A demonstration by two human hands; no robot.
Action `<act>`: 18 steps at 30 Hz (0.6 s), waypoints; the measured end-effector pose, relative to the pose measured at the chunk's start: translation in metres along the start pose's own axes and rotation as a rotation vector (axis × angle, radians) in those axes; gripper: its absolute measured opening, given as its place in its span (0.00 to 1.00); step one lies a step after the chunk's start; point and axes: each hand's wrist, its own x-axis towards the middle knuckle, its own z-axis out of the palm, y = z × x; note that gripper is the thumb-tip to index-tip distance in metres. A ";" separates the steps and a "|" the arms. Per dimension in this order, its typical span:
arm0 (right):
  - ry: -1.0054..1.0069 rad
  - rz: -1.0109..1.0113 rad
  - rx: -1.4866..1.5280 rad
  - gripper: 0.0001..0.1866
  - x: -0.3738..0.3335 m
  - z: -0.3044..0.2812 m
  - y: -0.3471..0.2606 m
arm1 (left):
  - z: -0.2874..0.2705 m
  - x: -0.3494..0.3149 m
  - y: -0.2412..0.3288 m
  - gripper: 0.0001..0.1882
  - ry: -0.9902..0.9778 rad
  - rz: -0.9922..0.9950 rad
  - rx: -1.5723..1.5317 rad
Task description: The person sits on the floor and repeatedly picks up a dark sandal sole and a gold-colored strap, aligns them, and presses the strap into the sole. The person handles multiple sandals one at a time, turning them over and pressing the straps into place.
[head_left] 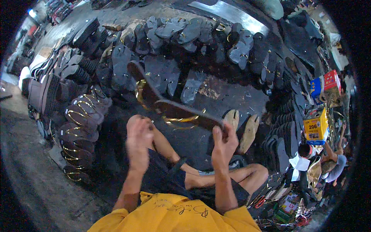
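My right hand (225, 144) pinches one end of a dark brown sandal (179, 110) with a gold strap. A second sandal (146, 88) with a gold strap is in the air beyond it, tilted up and left. Their ends meet or overlap; I cannot tell whether they are joined. My left hand (140, 131) is raised over my bent knee, apart from both sandals, and motion smears its fingers. Two pale wooden foot-shaped forms (248, 133) lie just right of my right hand.
Finished sandals with gold straps (79, 131) are piled at the left, near stacked dark soles (50, 94). More soles (189, 31) ring the far side. A yellow box (316, 125) and a red-and-blue box (325, 87) stand at right, with another person (335, 166) beyond.
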 end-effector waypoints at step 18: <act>-0.057 -0.385 -0.320 0.35 -0.036 -0.113 -0.017 | 0.107 -0.021 0.076 0.18 -0.922 0.527 -0.169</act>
